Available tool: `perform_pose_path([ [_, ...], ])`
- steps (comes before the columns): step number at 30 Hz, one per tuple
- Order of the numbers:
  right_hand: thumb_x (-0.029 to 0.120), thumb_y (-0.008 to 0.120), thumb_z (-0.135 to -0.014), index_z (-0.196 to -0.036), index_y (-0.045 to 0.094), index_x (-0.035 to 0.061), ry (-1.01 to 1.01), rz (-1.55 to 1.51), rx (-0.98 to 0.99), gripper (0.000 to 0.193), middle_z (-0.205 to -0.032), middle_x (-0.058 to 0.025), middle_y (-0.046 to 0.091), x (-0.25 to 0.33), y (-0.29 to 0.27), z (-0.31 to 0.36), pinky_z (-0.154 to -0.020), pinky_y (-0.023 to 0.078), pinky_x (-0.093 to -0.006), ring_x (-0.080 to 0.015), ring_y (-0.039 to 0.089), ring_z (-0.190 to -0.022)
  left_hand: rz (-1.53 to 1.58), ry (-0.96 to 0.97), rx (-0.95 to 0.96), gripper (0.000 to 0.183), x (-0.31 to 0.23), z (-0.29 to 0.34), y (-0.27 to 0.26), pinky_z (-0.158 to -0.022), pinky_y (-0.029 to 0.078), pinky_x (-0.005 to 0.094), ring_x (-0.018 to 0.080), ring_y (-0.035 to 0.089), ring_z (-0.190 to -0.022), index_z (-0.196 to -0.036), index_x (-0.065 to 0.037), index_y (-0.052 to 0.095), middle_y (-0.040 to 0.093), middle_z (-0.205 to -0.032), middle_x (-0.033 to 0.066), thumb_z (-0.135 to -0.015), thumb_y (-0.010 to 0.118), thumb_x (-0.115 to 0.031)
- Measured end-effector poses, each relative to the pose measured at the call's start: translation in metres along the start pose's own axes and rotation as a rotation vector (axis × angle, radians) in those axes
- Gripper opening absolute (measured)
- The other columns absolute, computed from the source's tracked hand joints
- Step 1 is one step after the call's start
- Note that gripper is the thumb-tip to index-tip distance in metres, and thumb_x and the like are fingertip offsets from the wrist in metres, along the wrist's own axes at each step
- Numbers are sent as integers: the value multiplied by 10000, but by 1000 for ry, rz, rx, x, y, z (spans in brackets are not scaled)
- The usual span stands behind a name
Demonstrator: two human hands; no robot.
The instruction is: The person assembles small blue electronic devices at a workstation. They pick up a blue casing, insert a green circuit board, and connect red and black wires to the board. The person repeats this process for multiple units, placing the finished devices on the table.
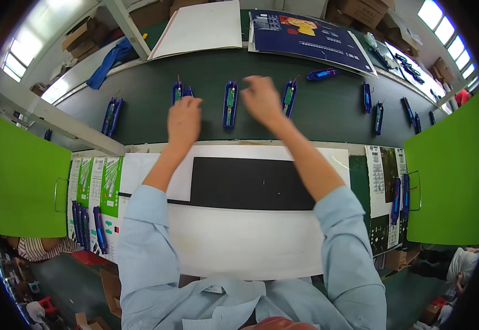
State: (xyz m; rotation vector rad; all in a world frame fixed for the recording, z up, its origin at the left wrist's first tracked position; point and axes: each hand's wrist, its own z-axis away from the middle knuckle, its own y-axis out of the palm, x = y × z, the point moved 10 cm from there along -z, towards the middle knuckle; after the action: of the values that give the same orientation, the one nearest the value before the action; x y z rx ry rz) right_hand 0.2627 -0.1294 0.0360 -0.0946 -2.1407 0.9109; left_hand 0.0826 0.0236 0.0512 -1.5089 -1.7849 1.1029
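My left hand (184,118) is at a blue plastic housing (177,88) with a green circuit board inside, fingers closed over its near end, which they hide. Another blue piece shows just beside it. My right hand (262,102) hovers between two similar housings, its fingers curled together; whether anything small is pinched in them cannot be seen. To its left lies an open blue housing (230,105) with its green board showing, apart from both hands. On its right, another open housing (289,98) is partly covered by my wrist.
More blue housings lie on the dark green conveyor, one at the left (112,116), others at the right (379,118). A white work surface (245,242) with a black mat (250,183) is nearer me. Green panels (25,176) flank it. Printed sheets (311,41) lie beyond the belt.
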Motion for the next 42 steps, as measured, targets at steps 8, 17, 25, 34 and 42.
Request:
perform_pose_path([
  [8, 364, 733, -997, -1535, 555, 219, 44, 486, -137, 585, -1655, -182, 415, -199, -121, -61, -1017, 575, -552, -489, 594, -1351, 180, -207, 195, 497, -71, -33, 92, -961, 531, 529, 432, 592, -1154, -1367, -127, 668, 558, -1364, 204, -902, 807, -238],
  [17, 232, 741, -1007, -1349, 709, 90, -157, 417, 118, 371, -1461, -155, 660, -248, -102, -48, -1117, 483, -454, -362, 623, -1346, 315, -134, -4, 571, -28, 94, -79, -985, 501, 500, 393, 589, -1193, -1371, -170, 690, 568, -1354, 163, -846, 672, 54],
  [25, 135, 718, -1018, -1438, 665, 39, 42, -96, 225, 434, -1494, -121, 662, -68, -151, 102, -1156, 461, -381, -256, 612, -1388, -239, -427, 130, 496, 108, 286, -186, -1149, 326, 534, 276, 610, -1276, -1342, -211, 712, 650, -1361, 87, -903, 656, 12],
  [34, 110, 919, -780, -1308, 695, 13, -242, -142, 410, 582, -1429, -165, 688, 107, -146, 308, -1048, 551, -445, -369, 680, -1217, 100, -149, 94, 354, 27, 179, -129, -1129, 423, 525, 348, 620, -1304, -1287, -131, 737, 690, -1357, 108, -950, 681, -36],
  [42, 236, 841, -890, -1375, 665, 47, -427, -58, 555, 549, -1517, -88, 600, 168, -91, 376, -967, 562, -414, -317, 663, -1030, 311, 181, 136, 319, -163, -6, 42, -977, 546, 443, 341, 638, -1129, -1266, -49, 646, 639, -1286, 103, -967, 725, -125],
])
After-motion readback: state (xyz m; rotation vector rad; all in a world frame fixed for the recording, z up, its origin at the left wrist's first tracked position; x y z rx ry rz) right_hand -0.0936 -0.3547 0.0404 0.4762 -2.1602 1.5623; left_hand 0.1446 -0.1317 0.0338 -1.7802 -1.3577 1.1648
